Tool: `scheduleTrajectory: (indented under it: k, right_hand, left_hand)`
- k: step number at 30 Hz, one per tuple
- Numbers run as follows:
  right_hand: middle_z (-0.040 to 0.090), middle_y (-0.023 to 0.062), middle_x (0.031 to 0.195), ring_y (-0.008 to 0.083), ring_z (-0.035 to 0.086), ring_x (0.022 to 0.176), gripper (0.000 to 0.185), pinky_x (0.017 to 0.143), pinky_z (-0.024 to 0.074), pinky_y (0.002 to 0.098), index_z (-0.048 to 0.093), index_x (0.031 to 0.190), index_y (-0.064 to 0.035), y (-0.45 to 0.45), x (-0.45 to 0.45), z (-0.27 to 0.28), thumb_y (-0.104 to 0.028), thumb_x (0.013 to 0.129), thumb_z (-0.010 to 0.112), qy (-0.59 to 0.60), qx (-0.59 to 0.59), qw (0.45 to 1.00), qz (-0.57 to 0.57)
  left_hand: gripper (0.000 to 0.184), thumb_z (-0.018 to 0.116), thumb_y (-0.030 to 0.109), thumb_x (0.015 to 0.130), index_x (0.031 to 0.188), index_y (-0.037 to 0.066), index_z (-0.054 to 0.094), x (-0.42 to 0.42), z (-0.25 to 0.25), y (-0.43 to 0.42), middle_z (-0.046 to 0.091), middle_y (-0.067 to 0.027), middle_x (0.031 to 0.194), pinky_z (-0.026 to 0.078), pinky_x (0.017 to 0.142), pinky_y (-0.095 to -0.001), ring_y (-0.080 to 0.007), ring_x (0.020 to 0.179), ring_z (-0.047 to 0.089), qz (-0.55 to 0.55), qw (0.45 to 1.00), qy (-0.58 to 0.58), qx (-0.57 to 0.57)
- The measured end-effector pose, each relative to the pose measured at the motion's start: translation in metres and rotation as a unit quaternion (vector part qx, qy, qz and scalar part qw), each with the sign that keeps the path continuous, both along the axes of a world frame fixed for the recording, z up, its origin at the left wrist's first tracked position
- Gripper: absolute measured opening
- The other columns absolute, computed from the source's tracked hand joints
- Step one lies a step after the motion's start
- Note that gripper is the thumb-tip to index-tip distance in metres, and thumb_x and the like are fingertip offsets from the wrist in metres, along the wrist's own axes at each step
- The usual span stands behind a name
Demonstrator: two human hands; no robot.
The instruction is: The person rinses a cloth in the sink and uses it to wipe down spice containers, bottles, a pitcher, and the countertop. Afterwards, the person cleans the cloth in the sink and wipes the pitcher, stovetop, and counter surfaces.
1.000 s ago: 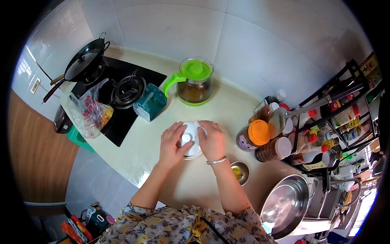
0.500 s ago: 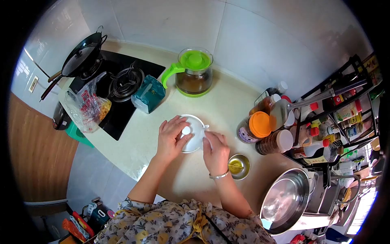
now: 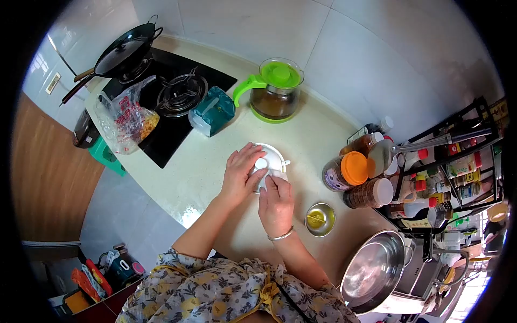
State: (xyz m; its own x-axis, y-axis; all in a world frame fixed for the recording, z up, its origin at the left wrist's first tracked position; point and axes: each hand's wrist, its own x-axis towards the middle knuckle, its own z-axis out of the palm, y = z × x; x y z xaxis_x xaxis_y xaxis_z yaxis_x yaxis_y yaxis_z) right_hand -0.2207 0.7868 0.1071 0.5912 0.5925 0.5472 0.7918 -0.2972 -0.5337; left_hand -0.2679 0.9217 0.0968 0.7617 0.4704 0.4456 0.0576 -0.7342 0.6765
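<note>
A round white lid or dish (image 3: pixel 272 155) with a small tab on its right rim lies on the counter. My left hand (image 3: pixel 242 173) rests on its left side, thumb and fingers curled around its white knob (image 3: pixel 261 163). Over the near right part of the dish, my right hand (image 3: pixel 277 199) has its thumb and fingertips pinched on something whitish, too small and hidden to name. To the right of that hand stands a small metal bowl (image 3: pixel 320 219) holding yellow liquid and a thin yellow piece.
Behind are a glass pot (image 3: pixel 274 102) with green lid, a teal bag (image 3: pixel 215 112), a clear plastic bag (image 3: pixel 126 121) and a stove (image 3: pixel 167 140) bearing a wok (image 3: pixel 123 54). At right are a jar with orange lid (image 3: pixel 336 173), a spice rack (image 3: pixel 468 180) and a large steel basin (image 3: pixel 371 269).
The camera view has shifted. From the dish's right rim, my right hand has moved inward over its near part, closer to my left hand. My left hand remains at the knob.
</note>
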Motion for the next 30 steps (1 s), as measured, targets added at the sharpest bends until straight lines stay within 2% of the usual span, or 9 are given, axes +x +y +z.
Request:
scheduleTrajectory:
  k: [7,8,13,16,18,20,22,23,30]
  right_hand:
    - [0.060,0.0108,0.095,0.0288,0.059,0.083,0.023,0.072,0.0512,0.0360,0.067,0.095,-0.0015,-0.002,-0.020,-0.004,0.005,0.073,0.065,-0.003,-0.024,0.990,0.136]
    - [0.060,0.0108,0.095,0.0288,0.059,0.083,0.023,0.072,0.0512,0.0360,0.067,0.095,-0.0015,-0.002,-0.023,-0.003,0.005,0.073,0.065,-0.005,-0.025,0.989,0.143]
    - [0.063,0.0100,0.095,0.0245,0.061,0.088,0.023,0.074,0.0509,0.0322,0.063,0.098,-0.0024,-0.007,-0.037,0.008,0.004,0.077,0.065,0.233,0.033,0.960,0.150]
    - [0.060,0.0137,0.112,0.0239,0.058,0.104,0.033,0.086,0.0473,0.0330,0.057,0.116,-0.0042,-0.004,-0.036,0.007,-0.001,0.083,0.063,0.390,0.042,0.913,0.108]
    - [0.055,0.0165,0.122,0.0256,0.054,0.113,0.033,0.097,0.0405,0.0344,0.056,0.120,-0.0028,0.008,-0.032,0.015,-0.007,0.088,0.058,0.619,0.143,0.757,0.153]
    - [0.051,0.0173,0.128,0.0288,0.049,0.119,0.030,0.105,0.0327,0.0367,0.057,0.120,-0.0008,0.013,-0.023,0.004,-0.009,0.091,0.053,0.566,0.162,0.762,0.271]
    - [0.052,0.0168,0.127,0.0307,0.049,0.118,0.029,0.104,0.0331,0.0390,0.059,0.115,0.0004,0.014,-0.018,0.036,-0.004,0.088,0.054,0.176,0.078,0.970,0.148]
    - [0.052,0.0170,0.126,0.0324,0.049,0.117,0.029,0.101,0.0356,0.0407,0.061,0.112,0.0001,0.018,-0.010,0.038,0.000,0.084,0.053,0.075,0.051,0.992,0.092]
    - [0.054,0.0130,0.126,0.0333,0.049,0.116,0.036,0.099,0.0379,0.0443,0.056,0.118,-0.0035,0.039,0.023,0.001,-0.003,0.082,0.055,0.027,-0.037,0.997,0.065]
  left_hand:
    - [0.036,0.048,0.022,0.093,0.127,0.009,0.055,-0.008,-0.004,0.008,0.048,-0.0108,0.136,0.026,0.107,-0.0485,-0.0306,0.135,0.035,-0.003,0.998,0.054,-0.040]
    - [0.037,0.048,0.020,0.093,0.127,0.008,0.054,-0.011,-0.003,0.011,0.049,-0.0124,0.136,0.027,0.107,-0.0449,-0.0307,0.134,0.036,0.010,0.991,-0.019,-0.129]
    - [0.037,0.051,0.014,0.091,0.127,0.005,0.054,-0.060,0.026,0.010,0.053,-0.0168,0.127,0.042,0.097,-0.0339,-0.0284,0.116,0.052,0.072,0.969,-0.084,-0.223]
    - [0.037,0.055,0.004,0.087,0.123,0.008,0.059,-0.084,0.055,-0.027,0.055,-0.0170,0.123,0.047,0.088,-0.0324,-0.0256,0.113,0.055,-0.010,0.942,-0.050,-0.332]
    - [0.037,0.056,0.000,0.085,0.120,0.009,0.061,-0.083,0.041,-0.038,0.057,-0.0163,0.120,0.049,0.085,-0.0321,-0.0250,0.110,0.057,0.015,0.968,-0.074,-0.240]
    - [0.037,0.056,-0.004,0.083,0.117,0.009,0.063,-0.084,0.031,-0.034,0.059,-0.0156,0.118,0.050,0.081,-0.0317,-0.0244,0.108,0.058,0.040,0.984,-0.097,-0.144]
    - [0.038,0.054,-0.010,0.082,0.113,0.009,0.066,-0.082,0.032,-0.019,0.061,-0.0152,0.115,0.051,0.079,-0.0323,-0.0244,0.101,0.062,0.148,0.953,-0.095,-0.246]
    - [0.041,0.055,-0.009,0.080,0.116,0.010,0.064,-0.075,0.023,-0.010,0.062,-0.0156,0.115,0.052,0.078,-0.0329,-0.0269,0.094,0.065,0.156,0.965,-0.119,-0.173]
    - [0.042,0.057,-0.003,0.079,0.119,0.010,0.060,-0.045,-0.008,-0.024,0.059,-0.0141,0.121,0.047,0.091,-0.0447,-0.0328,0.108,0.059,0.061,0.992,-0.112,0.005]
